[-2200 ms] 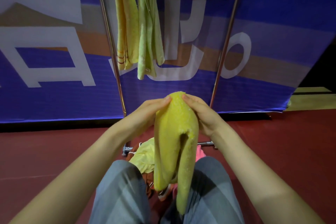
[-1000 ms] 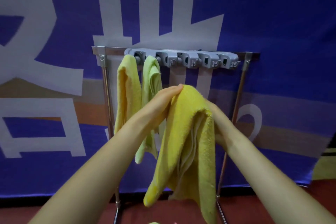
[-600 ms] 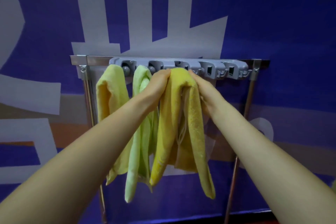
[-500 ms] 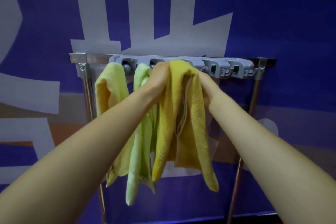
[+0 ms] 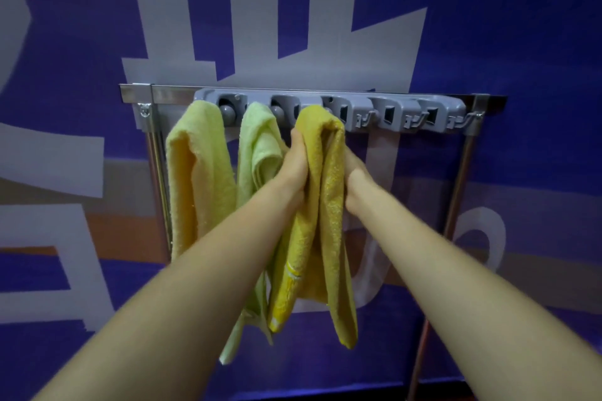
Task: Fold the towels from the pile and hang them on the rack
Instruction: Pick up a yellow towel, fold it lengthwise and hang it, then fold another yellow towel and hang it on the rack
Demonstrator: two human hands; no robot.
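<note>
Against the blue banner (image 5: 488,26), the grey rack (image 5: 329,107) holds the folded yellow towel (image 5: 325,205) hanging lengthwise from its third clip, directly above both gripping hands, left hand (image 5: 294,163) nearer than the half-hidden right hand (image 5: 353,174).

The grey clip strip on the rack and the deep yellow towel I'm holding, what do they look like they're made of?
The grey clip strip looks like moulded matte plastic, with rounded, seamless housings. The deep yellow towel looks like terry cloth, likely cotton or microfibre, going by its fuzzy looped nap and soft folds.
</note>
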